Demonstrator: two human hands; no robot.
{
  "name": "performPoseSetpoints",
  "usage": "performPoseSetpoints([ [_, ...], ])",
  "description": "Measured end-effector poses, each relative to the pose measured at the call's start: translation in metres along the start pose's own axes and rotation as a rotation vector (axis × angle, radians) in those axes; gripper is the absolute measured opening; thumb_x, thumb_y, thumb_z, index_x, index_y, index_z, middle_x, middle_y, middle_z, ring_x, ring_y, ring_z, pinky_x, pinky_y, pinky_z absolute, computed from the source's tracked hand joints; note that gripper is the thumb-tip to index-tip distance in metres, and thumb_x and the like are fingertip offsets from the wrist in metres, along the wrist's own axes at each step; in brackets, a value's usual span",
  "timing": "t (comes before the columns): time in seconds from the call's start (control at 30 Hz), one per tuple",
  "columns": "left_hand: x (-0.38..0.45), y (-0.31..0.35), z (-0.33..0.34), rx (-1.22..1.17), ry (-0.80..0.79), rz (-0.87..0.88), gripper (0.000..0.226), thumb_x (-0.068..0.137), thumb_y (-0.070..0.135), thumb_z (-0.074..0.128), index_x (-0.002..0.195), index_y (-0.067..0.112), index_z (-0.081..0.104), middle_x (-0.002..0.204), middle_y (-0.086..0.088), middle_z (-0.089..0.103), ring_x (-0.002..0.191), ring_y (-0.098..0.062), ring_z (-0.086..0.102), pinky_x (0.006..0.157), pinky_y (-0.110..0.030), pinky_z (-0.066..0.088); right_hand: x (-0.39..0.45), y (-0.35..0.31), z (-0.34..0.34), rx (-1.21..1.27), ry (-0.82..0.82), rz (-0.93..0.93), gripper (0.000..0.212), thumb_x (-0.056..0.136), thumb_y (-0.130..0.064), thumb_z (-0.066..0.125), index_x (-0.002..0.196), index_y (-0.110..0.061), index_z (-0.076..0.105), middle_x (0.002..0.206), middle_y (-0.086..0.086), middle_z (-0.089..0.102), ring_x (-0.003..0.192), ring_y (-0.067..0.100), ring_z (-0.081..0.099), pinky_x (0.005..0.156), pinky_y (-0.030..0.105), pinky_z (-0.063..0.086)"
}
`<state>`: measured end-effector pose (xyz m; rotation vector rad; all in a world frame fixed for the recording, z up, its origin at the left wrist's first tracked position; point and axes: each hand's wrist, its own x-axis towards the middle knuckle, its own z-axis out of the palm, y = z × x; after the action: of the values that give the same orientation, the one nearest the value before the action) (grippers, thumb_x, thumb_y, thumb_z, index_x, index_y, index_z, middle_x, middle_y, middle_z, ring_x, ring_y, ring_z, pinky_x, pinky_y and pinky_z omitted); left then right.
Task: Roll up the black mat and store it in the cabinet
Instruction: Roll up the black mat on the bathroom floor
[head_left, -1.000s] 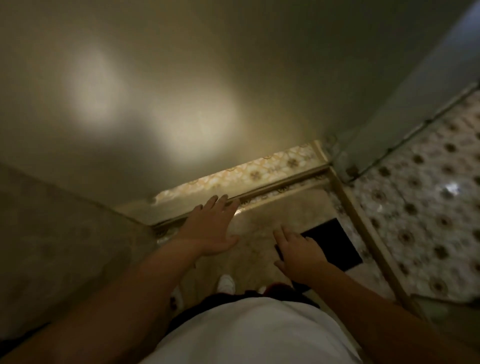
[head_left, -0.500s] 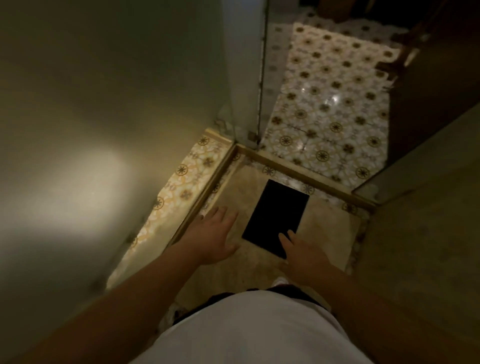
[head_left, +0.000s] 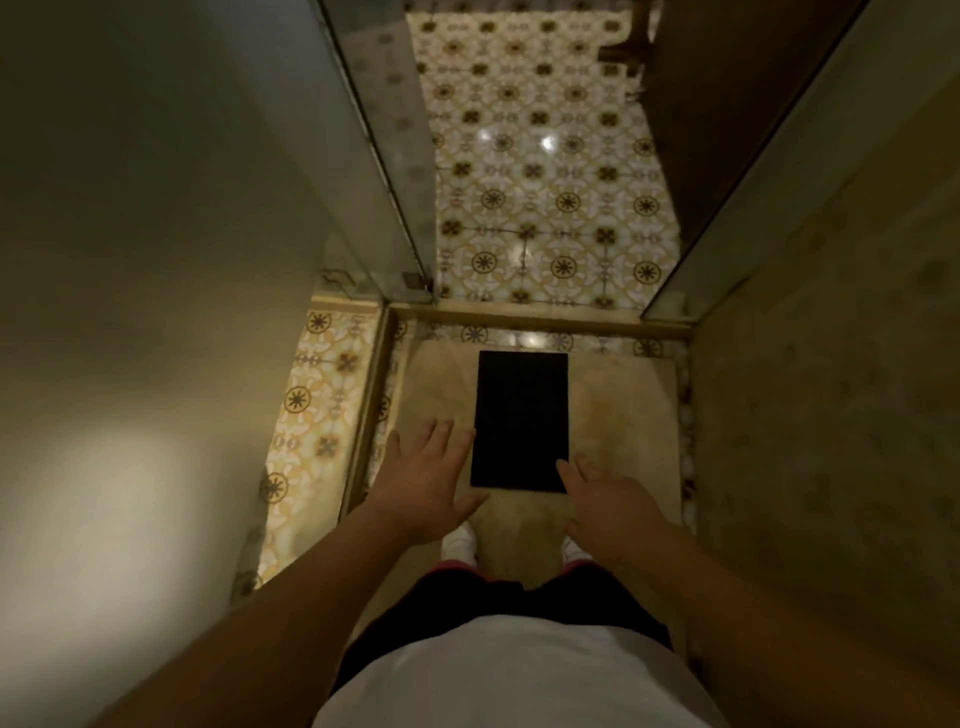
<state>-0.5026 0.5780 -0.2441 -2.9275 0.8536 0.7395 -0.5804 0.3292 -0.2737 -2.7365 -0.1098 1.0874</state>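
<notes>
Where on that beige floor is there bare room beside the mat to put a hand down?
Bare beige floor lies right of the black mat, up to the patterned border. A narrower strip lies left of it, above the left hand. Its near edge is crowded: the right hand and white shoes.

No text, label, brand, number or sign can be read anywhere in this dim view.
</notes>
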Motion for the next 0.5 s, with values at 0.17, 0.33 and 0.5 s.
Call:
performPoseSetpoints([
  [0.17,0.040,-0.044,0.027,-0.006,-0.058,0.050,0.086,0.081,0.078,0.014,0.150,0.029,0.001,0.161,-0.006,0.009,0.147,-0.027,0.005,0.110,-0.061,0.014,0.039,-0.022,0.016,0.063,-0.005,0.105,0.080,0.093,-0.050,0.047,0.153,-0.022,0.002,0.163,0.009,0.007,0.136,0.032,0.037,0.098,0.044,0.041],
  [0.33,0.076,-0.068,0.063,-0.034,-0.099,0.075,0.084,0.082,0.075,0.019,0.149,0.027,0.003,0.160,-0.007,0.010,0.146,-0.027,0.006,0.110,-0.060,0.015,0.079,-0.022,0.035,0.113,-0.040,0.159,0.081,0.092,-0.052,0.046,0.153,-0.022,0.004,0.163,0.010,0.009,0.139,0.032,0.032,0.104,0.047,0.036],
  [0.5,0.125,-0.073,0.144,-0.109,-0.134,0.046,0.085,0.081,0.076,0.012,0.150,0.027,0.001,0.160,-0.007,0.011,0.146,-0.027,0.006,0.113,-0.055,0.017,0.151,-0.008,0.081,0.109,-0.031,0.146,0.082,0.091,-0.046,0.054,0.153,-0.021,0.007,0.162,0.011,0.010,0.139,0.031,0.033,0.102,0.044,0.040],
])
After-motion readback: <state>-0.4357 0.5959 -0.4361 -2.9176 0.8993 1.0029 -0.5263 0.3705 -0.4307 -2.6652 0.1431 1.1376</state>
